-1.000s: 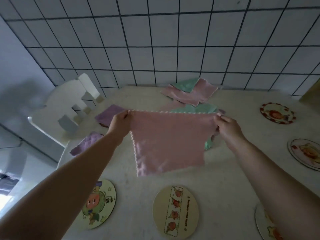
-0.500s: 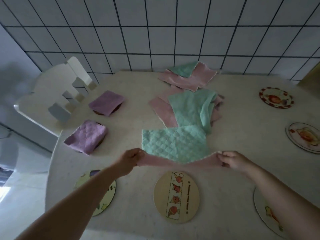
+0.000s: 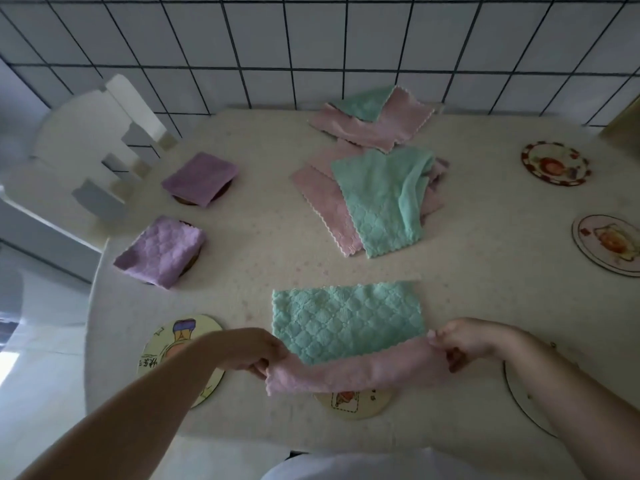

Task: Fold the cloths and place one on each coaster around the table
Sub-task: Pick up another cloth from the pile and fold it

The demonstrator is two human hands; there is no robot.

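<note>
- Cloth in hand — green on top, pink on the underside — lies on the table at about 6 o'clock, with its near pink edge lifted and stretched between both hands.
- Left hand pinches the near left corner of that cloth; right hand pinches the near right corner, fingers curled round the fabric.
- Coaster just under the lifted edge is mostly hidden by it.
- Two folded purple cloths sit on coasters at 10 and 9 o'clock.
- Loose pile of pink and green cloths lies at 12 o'clock, toward the tiled wall.
- Bare coasters show at 7 o'clock, 2 o'clock and 3 o'clock — another lies partly under the right forearm.
</note>
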